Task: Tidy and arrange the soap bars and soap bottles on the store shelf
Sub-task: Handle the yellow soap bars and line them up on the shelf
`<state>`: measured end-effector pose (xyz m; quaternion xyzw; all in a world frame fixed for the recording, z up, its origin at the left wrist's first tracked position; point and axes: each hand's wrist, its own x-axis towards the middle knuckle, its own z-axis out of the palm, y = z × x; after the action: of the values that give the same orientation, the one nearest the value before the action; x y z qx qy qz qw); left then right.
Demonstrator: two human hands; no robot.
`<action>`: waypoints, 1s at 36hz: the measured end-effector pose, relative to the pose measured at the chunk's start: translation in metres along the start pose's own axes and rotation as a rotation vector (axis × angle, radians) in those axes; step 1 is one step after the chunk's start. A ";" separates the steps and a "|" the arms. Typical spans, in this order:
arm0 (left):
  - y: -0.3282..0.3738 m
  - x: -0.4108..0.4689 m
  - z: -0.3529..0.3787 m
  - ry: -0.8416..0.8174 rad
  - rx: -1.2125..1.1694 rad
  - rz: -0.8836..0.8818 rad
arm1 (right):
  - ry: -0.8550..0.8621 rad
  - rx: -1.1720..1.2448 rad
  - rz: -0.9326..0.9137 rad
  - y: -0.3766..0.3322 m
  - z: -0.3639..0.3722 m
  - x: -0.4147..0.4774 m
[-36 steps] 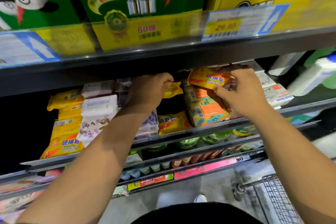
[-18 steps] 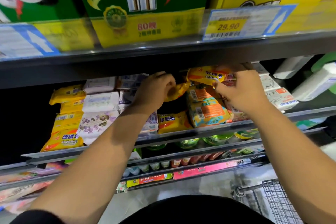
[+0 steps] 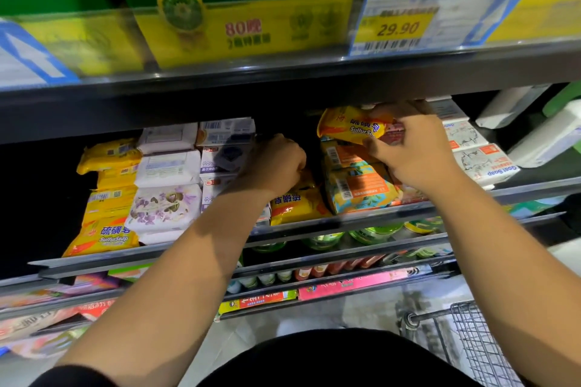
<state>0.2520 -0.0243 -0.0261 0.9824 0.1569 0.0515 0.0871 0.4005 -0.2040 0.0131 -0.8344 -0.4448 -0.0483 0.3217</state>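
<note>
Pinches with right hand (image 3: 415, 148) the sulfur soap bar (image 3: 345, 126) atop the orange soap stack (image 3: 358, 188), long axis left to right, label outward. Curls left hand (image 3: 273, 163) just left of that stack; cannot tell if gripping.

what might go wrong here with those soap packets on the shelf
1. The right hand pinches the yellow plastic sulfur soap packet atop the stacked orange soap packets; set askew, it may slide off over the grey shelf rail.
2. The left hand grips another yellow packet beside that stack; a nudge could topple it.
</note>
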 end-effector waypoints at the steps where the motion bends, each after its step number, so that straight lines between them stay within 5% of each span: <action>1: -0.004 0.001 0.000 -0.018 -0.028 0.009 | -0.019 -0.001 0.010 0.000 0.000 0.000; 5: -0.023 -0.002 -0.017 -0.051 -0.168 0.071 | -0.089 -0.018 0.024 0.001 0.004 0.001; 10: -0.052 -0.022 -0.036 0.186 -0.125 -0.049 | -0.118 -0.011 -0.022 -0.007 0.015 0.013; 19: -0.067 -0.050 -0.016 0.060 0.043 -0.172 | -0.417 -0.436 -0.096 -0.050 0.059 0.043; 25: -0.065 -0.054 -0.007 0.057 0.058 -0.225 | -0.480 -0.336 -0.096 -0.050 0.086 0.045; 32: -0.068 -0.053 -0.006 0.036 0.178 -0.202 | -0.637 -0.508 -0.020 -0.069 0.093 0.054; 36: -0.066 -0.050 -0.003 -0.001 0.096 -0.217 | -0.570 -0.487 -0.042 -0.061 0.101 0.054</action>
<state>0.1844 0.0220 -0.0388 0.9628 0.2644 0.0336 0.0451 0.3655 -0.0827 -0.0167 -0.8572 -0.5089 0.0747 -0.0240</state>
